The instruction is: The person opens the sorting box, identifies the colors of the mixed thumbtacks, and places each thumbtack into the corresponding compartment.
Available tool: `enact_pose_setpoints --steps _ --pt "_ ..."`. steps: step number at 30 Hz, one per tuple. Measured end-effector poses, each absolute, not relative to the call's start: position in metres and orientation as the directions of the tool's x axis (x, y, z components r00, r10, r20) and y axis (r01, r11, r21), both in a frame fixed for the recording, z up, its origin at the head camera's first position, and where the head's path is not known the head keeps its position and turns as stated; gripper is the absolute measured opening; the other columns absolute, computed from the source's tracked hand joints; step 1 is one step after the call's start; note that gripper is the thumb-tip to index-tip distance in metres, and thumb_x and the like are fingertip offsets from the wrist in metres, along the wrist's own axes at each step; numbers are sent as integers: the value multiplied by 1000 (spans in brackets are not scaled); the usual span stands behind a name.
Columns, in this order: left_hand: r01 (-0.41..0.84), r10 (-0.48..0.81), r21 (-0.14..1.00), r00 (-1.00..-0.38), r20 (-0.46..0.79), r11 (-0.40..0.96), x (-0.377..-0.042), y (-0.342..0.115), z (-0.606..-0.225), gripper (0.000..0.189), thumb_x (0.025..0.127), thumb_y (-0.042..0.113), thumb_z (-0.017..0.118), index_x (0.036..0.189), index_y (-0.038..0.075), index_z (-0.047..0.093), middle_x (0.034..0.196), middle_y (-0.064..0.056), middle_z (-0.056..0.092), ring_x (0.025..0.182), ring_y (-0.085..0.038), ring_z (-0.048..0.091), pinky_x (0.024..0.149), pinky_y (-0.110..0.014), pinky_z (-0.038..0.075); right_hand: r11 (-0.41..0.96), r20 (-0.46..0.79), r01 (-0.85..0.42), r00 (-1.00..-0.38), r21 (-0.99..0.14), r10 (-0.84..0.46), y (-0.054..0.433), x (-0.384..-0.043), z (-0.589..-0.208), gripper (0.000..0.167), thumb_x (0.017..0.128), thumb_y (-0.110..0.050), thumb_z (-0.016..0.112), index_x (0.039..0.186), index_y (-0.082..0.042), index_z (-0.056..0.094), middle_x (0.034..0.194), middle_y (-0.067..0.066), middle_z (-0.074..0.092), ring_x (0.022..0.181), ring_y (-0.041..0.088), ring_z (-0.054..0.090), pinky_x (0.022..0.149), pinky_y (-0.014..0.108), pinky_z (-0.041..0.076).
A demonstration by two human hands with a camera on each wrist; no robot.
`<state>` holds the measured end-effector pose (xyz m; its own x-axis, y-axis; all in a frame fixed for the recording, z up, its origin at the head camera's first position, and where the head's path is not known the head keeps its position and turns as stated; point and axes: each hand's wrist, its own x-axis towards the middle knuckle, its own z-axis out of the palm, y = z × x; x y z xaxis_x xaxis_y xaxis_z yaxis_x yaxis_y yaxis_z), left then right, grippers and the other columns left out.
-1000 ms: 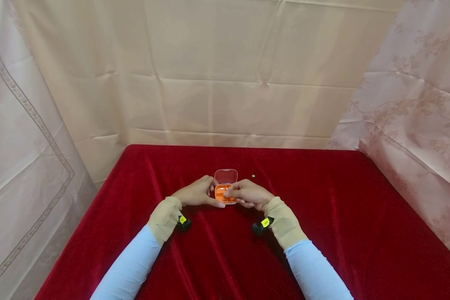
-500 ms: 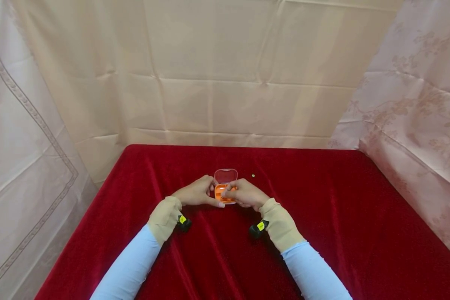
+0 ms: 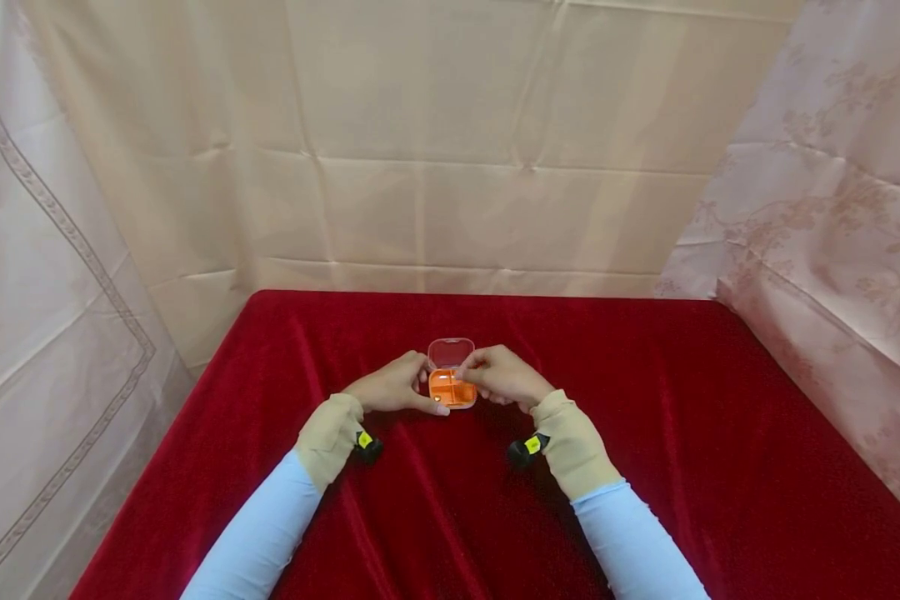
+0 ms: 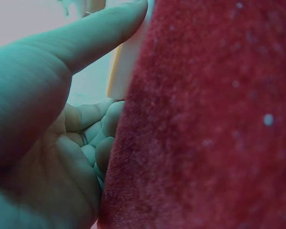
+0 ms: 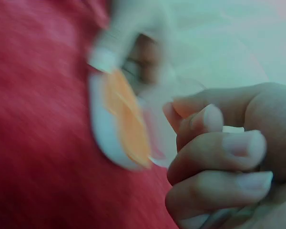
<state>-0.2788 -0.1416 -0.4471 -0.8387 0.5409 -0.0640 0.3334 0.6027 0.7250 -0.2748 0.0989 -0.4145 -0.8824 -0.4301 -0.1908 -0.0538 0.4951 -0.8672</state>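
A small orange pillbox with several compartments sits on the red cloth, its clear lid raised at the back. My left hand grips the box from the left, thumb along its front edge and fingers behind. In its front left compartment lies a small pale speck, perhaps a pill. At the box's right back corner is my right hand, thumb and forefinger tips close together. The right wrist view shows its other fingers curled over a small pale tablet, mostly hidden. Whether the fingertips pinch anything is hidden.
Red velvet cloth covers the table, with soft folds running toward the front. A beige curtain hangs behind its far edge, and patterned curtains stand at both sides.
My right hand dipped into the box, then rose and drew back to the right, uncovering the compartments. It now hides the small pale pill on the cloth. My left hand stays put.
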Motion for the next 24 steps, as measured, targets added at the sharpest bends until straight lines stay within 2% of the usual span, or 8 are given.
enact_pose_setpoints --steps 5,11,15,24 --pt "331 536 723 -841 -65 607 -279 -141 -447 63 79 38 91 120 5 57 103 -6 51 89 -17 51 78 -30 44 522 -141 -8 -959 -853 -244 130 -291 -413 25 101 -22 65 112 0 70 67 2 53 50 9 41 45 24 33" --pt "341 550 727 -833 -59 596 -281 -140 -449 63 79 37 91 120 5 56 103 -6 51 90 -17 50 78 -29 44 576 -112 34 -988 -816 -102 156 -305 -421 19 100 -18 65 109 -3 72 78 6 62 56 13 47 49 27 39" --pt "334 546 736 -836 -57 589 -281 -140 -450 63 79 36 91 121 5 56 103 -7 51 89 -17 50 77 -30 44 602 -104 52 -993 -797 -52 160 -315 -431 16 100 -18 66 103 -5 74 77 6 63 57 14 49 50 28 41" --pt "344 549 727 -834 -54 595 -279 -140 -447 61 79 37 91 118 6 56 102 -6 51 89 -17 50 77 -30 44 634 -77 37 -996 -772 -35 151 -327 -442 18 95 -25 75 99 -7 75 75 6 65 57 16 53 51 28 45"
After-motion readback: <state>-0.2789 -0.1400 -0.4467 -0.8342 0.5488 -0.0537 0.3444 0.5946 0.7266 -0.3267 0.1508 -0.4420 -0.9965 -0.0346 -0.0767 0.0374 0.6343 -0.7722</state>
